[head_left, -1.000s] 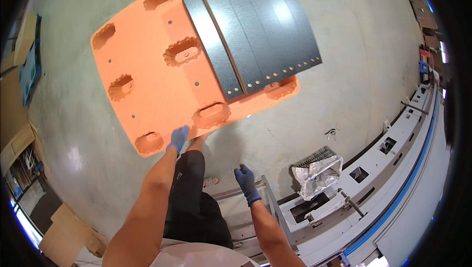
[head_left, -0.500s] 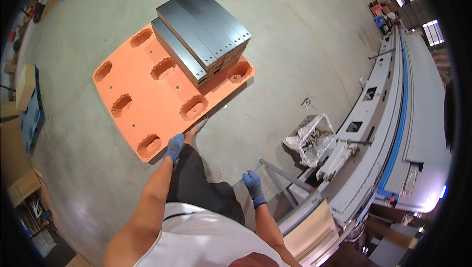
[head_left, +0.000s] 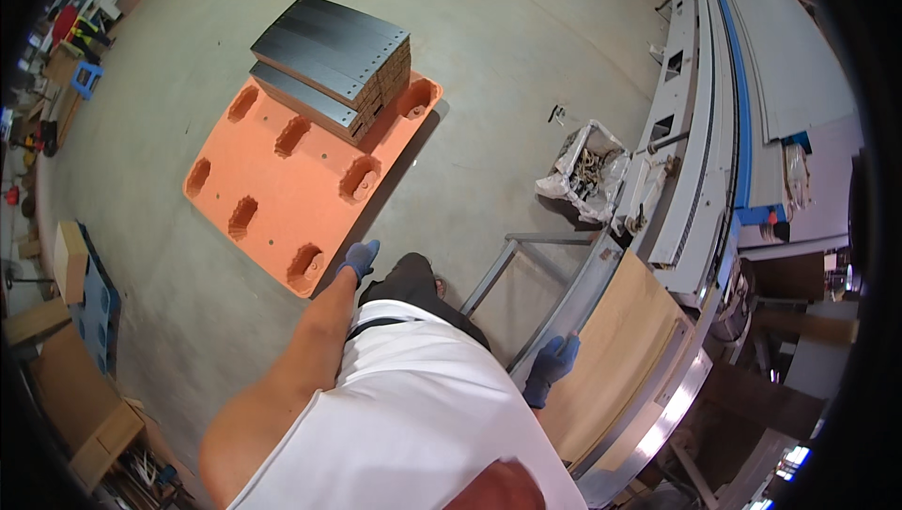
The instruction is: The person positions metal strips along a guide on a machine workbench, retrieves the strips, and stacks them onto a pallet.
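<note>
Both my hands wear blue-grey work gloves. My left hand [head_left: 359, 258] hangs beside the near corner of an orange plastic pallet [head_left: 272, 167], holding nothing, its fingers loosely stretched. My right hand [head_left: 552, 360] is at the edge of a grey metal frame bench [head_left: 573, 299] with a light wooden board [head_left: 615, 346] on top. Its fingers look apart and nothing shows in them; whether it touches the edge I cannot tell. On the pallet's far right part lies a stack of dark grey-faced panels [head_left: 329, 45], with small holes along their ends and brown edges.
A plastic-lined box of scraps [head_left: 590, 172] stands on the floor by a long grey machine [head_left: 672, 125] with a blue strip. To the left are a blue pallet [head_left: 94, 308] with cardboard [head_left: 70, 261] and a blue stool [head_left: 85, 80]. A person [head_left: 80, 29] is far left.
My view has turned right, and the pallet sits farther left. My right hand has moved from above the metal frame to the wooden board's edge. My left hand's fingers have loosened.
</note>
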Demonstrator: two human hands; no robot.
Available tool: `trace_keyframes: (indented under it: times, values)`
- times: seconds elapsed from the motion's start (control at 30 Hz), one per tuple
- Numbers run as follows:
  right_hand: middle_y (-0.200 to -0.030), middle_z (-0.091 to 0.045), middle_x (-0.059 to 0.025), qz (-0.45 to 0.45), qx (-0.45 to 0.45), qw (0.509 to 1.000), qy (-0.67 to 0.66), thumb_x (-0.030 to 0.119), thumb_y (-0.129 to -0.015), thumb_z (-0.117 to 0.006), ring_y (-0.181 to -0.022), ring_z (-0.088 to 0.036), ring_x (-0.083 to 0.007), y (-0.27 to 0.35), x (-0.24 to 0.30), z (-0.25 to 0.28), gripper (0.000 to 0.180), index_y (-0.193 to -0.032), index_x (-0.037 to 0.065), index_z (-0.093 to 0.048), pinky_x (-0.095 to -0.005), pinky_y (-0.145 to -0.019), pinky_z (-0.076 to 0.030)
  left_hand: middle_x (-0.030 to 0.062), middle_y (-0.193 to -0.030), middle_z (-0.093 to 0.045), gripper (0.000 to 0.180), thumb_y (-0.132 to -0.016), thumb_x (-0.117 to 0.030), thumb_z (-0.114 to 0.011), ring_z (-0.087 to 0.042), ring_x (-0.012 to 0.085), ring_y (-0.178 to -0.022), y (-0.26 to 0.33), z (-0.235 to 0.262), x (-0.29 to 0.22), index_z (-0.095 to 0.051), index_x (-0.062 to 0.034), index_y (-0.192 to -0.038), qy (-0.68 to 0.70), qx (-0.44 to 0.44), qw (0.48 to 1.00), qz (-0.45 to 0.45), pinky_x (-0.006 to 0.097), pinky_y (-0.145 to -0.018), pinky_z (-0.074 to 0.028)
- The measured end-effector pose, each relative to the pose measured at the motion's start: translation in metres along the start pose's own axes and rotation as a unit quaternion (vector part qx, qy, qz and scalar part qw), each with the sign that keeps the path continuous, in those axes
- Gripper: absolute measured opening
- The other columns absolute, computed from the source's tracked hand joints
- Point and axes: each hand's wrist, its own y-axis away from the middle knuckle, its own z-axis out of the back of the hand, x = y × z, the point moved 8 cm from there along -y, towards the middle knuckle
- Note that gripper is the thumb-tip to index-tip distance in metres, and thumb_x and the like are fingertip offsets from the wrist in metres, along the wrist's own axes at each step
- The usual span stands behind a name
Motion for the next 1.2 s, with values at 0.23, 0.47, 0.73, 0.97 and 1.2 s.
trace_keyframes:
  times: [0.23,0.47,0.73,0.97,1.2]
  values:
    - [-0.097,-0.057,-0.0255,-0.16,-0.031,0.964,0.209,0.007,-0.079,-0.06,-0.092,-0.055,-0.0435,0.075,-0.03,0.05,0.031,-0.106,-0.007,-0.055,-0.047,-0.077,-0.046,0.0043,-0.054,-0.028,0.012,-0.088,-0.017,-0.047,-0.036,0.0206,-0.044,-0.024,-0.081,-0.051,-0.043,-0.0172,-0.077,0.049,0.106,0.993,-0.003,0.034,-0.044,-0.034]
    - [-0.115,-0.053,-0.0284,-0.219,0.002,0.935,0.278,0.019,-0.076,-0.056,-0.116,-0.046,-0.0434,0.09,-0.041,0.024,0.043,-0.115,0.0,-0.057,-0.054,-0.101,-0.033,0.0029,-0.055,-0.044,0.011,-0.088,-0.007,-0.043,-0.047,0.0175,-0.045,-0.025,-0.082,-0.084,-0.05,-0.0144,-0.086,0.138,0.372,0.913,-0.092,0.033,-0.042,-0.04]
    - [-0.118,-0.051,-0.0272,-0.238,-0.07,0.931,0.268,0.017,-0.075,-0.057,-0.119,-0.043,-0.0439,0.088,-0.026,0.029,0.04,-0.111,0.0,-0.059,-0.0571,-0.105,-0.028,0.0099,-0.062,-0.054,0.026,-0.071,-0.02,-0.072,-0.053,0.03,-0.055,-0.016,-0.061,-0.093,-0.048,-0.0104,-0.075,-0.608,0.121,0.586,-0.522,0.041,-0.048,-0.042]
    - [-0.116,-0.051,-0.0242,-0.225,-0.085,0.941,0.239,0.017,-0.074,-0.058,-0.119,-0.044,-0.0424,0.078,-0.021,0.036,0.038,-0.108,0.001,-0.06,-0.0567,-0.104,-0.029,0.0015,-0.061,-0.055,0.012,-0.077,-0.02,-0.066,-0.056,0.0237,-0.06,0.02,-0.073,-0.117,-0.055,-0.0174,-0.071,-0.603,0.138,0.598,-0.51,0.038,-0.052,-0.042]
    - [-0.117,-0.051,-0.0234,-0.249,-0.076,0.937,0.234,0.017,-0.075,-0.058,-0.119,-0.044,-0.042,0.084,-0.019,0.038,0.038,-0.109,0.001,-0.06,-0.0565,-0.103,-0.03,0.0015,-0.06,-0.06,0.019,-0.077,-0.026,-0.059,-0.06,0.0223,-0.065,0.043,-0.113,-0.088,-0.063,-0.0205,-0.059,-0.742,0.16,0.159,-0.631,0.037,-0.055,-0.042]
